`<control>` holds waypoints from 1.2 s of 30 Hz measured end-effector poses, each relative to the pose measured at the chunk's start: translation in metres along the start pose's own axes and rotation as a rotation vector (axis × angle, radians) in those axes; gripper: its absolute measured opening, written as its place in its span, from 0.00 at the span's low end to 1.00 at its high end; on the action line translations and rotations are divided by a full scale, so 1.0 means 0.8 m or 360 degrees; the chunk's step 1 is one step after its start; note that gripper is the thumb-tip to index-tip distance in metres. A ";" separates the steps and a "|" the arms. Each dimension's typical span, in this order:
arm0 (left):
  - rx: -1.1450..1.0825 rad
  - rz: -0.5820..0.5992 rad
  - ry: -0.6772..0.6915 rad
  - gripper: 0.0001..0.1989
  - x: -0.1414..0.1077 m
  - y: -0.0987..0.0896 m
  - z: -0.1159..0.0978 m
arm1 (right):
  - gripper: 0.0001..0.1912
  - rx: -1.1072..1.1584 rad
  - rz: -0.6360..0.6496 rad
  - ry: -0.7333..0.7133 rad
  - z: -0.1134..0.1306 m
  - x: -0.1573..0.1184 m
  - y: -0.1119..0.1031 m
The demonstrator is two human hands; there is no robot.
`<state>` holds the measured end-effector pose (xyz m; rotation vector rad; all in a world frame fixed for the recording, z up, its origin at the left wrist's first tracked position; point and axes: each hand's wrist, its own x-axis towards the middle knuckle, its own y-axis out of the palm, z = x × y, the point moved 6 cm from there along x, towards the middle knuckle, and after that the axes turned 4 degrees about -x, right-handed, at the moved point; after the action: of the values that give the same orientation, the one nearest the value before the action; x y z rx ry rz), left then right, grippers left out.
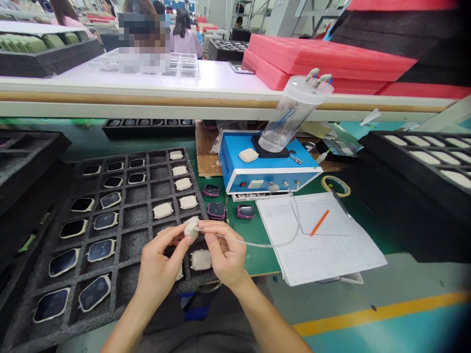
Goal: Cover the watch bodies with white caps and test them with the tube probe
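Observation:
My left hand [160,262] pinches a cream watch case [190,228] between thumb and fingers, tilted up on its edge. Closed round the end of a thin clear tube [263,245], my right hand [228,252] presses it to the side of the case. From there the tube loops back to the front of a blue box-shaped machine [274,172]. Below both hands lies a dark foam tray [134,250] with cream watch cases on its right side and dark-screened watches [101,250] on its left. My hands partly cover some cases.
Purple watches [245,211] lie between tray and machine. A clear cylinder [281,120] stands tilted on the machine, beside another cream case [248,155]. Written sheets [331,255] with an orange strip [320,222] and a tape roll [335,186] are at right. A shelf [147,100] crosses behind.

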<state>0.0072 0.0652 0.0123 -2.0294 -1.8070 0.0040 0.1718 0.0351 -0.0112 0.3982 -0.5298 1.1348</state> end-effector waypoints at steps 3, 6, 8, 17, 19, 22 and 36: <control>0.0184 0.0065 0.0071 0.12 0.000 -0.006 -0.010 | 0.09 0.0016 0.0003 -0.0003 0.001 -0.003 -0.002; 0.0537 0.0172 0.0218 0.14 0.032 -0.021 -0.021 | 0.09 0.0019 -0.0014 0.0018 -0.001 -0.011 -0.006; 0.0859 0.0242 0.0282 0.18 0.076 -0.034 -0.019 | 0.09 0.0023 -0.0026 0.0044 -0.004 -0.017 -0.008; 0.1318 0.0451 0.0112 0.18 0.206 -0.062 0.045 | 0.08 0.0008 -0.0019 0.0042 -0.004 -0.018 -0.005; 0.1427 0.0327 0.0083 0.20 0.205 -0.086 0.051 | 0.08 0.0016 -0.0008 0.0039 -0.005 -0.017 -0.004; 0.1580 0.0307 0.0002 0.18 0.210 -0.120 0.060 | 0.08 0.0039 -0.0009 0.0063 -0.008 -0.019 -0.005; 0.0029 0.0204 -0.0179 0.17 0.074 -0.033 -0.007 | 0.09 0.0020 -0.0065 0.0119 -0.011 -0.021 -0.008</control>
<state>-0.0069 0.1214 0.0413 -2.1677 -1.7313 0.1751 0.1740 0.0252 -0.0279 0.3745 -0.4473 1.1098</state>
